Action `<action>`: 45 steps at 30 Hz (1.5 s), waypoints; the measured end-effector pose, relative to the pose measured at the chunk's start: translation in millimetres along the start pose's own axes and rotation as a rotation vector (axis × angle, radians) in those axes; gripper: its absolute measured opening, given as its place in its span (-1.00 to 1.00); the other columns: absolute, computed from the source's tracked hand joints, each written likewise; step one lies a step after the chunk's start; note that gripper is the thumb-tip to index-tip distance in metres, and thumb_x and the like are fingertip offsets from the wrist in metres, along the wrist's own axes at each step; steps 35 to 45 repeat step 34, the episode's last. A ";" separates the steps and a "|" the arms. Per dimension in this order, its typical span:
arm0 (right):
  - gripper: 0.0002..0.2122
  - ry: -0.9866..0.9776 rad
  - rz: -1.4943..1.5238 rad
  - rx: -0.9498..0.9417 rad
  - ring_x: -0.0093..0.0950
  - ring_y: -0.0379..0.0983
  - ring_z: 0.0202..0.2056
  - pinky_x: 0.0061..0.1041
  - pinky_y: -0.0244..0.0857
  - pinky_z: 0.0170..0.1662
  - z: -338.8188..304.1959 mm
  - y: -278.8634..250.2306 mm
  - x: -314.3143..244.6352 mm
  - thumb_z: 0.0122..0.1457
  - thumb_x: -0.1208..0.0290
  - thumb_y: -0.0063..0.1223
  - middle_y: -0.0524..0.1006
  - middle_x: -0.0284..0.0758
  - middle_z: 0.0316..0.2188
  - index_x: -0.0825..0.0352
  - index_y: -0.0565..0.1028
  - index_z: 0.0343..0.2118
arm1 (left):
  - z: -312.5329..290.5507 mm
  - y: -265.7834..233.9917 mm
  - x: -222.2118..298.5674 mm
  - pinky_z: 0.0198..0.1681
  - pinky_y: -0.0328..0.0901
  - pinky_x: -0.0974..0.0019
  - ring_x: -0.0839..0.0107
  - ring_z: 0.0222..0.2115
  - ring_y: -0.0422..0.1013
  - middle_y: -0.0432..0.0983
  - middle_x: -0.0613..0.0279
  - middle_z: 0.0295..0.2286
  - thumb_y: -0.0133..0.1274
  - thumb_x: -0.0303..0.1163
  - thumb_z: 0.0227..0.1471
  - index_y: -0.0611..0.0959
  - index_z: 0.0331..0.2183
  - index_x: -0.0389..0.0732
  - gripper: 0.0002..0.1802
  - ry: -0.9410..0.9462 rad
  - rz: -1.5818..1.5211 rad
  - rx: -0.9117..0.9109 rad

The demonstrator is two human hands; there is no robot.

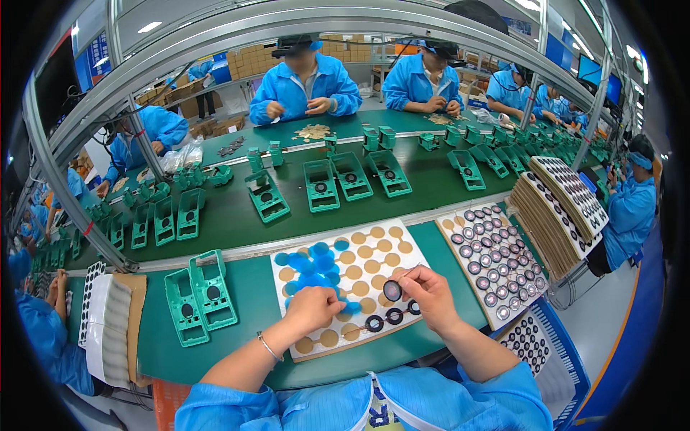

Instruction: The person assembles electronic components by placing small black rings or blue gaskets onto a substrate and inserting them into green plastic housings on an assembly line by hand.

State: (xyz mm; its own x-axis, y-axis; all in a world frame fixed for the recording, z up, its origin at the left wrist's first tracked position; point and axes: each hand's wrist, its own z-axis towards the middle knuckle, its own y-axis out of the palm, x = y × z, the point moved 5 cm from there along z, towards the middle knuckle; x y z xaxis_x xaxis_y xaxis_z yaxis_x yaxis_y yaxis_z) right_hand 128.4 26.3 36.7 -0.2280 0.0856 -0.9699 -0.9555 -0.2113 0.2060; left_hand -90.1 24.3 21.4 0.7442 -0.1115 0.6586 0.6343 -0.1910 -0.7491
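My right hand (431,298) pinches a small round speaker (392,290), black-rimmed with a grey face, above a white foam board (402,228) with rows of round tan recesses. The fingers of my left hand (315,307) are curled together over the same board, and what they hold, if anything, is hidden. Loose blue round film discs (314,264) lie heaped on the board just beyond my left hand. Between and below my hands, several black ring-shaped speakers (394,316) sit in a row near the board's near edge.
At right lies a foam tray full of round speakers (496,262), beside a tall stack of trays (550,223). Two green plastic housings (201,298) lie at left. Beyond, a green conveyor (287,233) carries more housings, with co-workers (305,86) opposite. A blue crate (568,352) stands lower right.
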 end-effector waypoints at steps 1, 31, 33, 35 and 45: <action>-0.93 -0.033 -0.025 -0.033 -0.66 0.35 -0.39 -0.71 0.25 -0.34 3.0 8.2 -2.3 0.15 0.54 -0.04 0.48 -0.33 -0.31 0.41 0.44 -0.43 | 1.9 -5.5 -0.6 -0.48 0.30 0.30 0.30 -0.56 0.46 0.49 0.20 -0.68 0.10 -0.28 -0.07 0.60 -0.59 -0.21 -0.78 -0.006 0.107 -0.019; -0.67 0.158 -0.122 -0.810 -0.55 0.39 -0.10 -0.53 0.27 -0.01 92.8 217.1 31.1 0.12 0.52 0.04 0.46 -0.29 -0.13 0.40 0.37 -0.03 | -65.0 -126.4 -60.2 -0.31 0.17 0.24 0.21 -0.38 0.23 0.37 0.20 -0.42 0.28 -0.27 -0.31 0.56 -0.35 -0.28 -0.57 0.257 0.156 0.720; -0.66 0.160 -0.154 -0.837 -0.55 0.39 -0.09 -0.54 0.26 -0.01 103.6 217.2 31.2 0.12 0.51 0.04 0.47 -0.29 -0.13 0.39 0.37 -0.01 | -57.0 -131.5 -59.3 -0.29 0.16 0.22 0.22 -0.38 0.23 0.37 0.21 -0.43 0.28 -0.26 -0.30 0.55 -0.35 -0.28 -0.58 0.294 0.147 0.686; -0.68 0.171 -0.130 -0.825 -0.56 0.39 -0.12 -0.55 0.26 -0.01 108.6 217.4 32.4 0.12 0.51 0.03 0.48 -0.31 -0.15 0.34 0.39 -0.03 | -52.1 -134.6 -58.7 -0.28 0.16 0.20 0.22 -0.38 0.23 0.37 0.20 -0.43 0.27 -0.25 -0.28 0.56 -0.35 -0.26 -0.59 0.327 0.162 0.687; -0.68 0.171 -0.130 -0.825 -0.56 0.39 -0.12 -0.55 0.26 -0.01 108.6 217.4 32.4 0.12 0.51 0.03 0.48 -0.31 -0.15 0.34 0.39 -0.03 | -52.1 -134.6 -58.7 -0.28 0.16 0.20 0.22 -0.38 0.23 0.37 0.20 -0.43 0.27 -0.25 -0.28 0.56 -0.35 -0.26 -0.59 0.327 0.162 0.687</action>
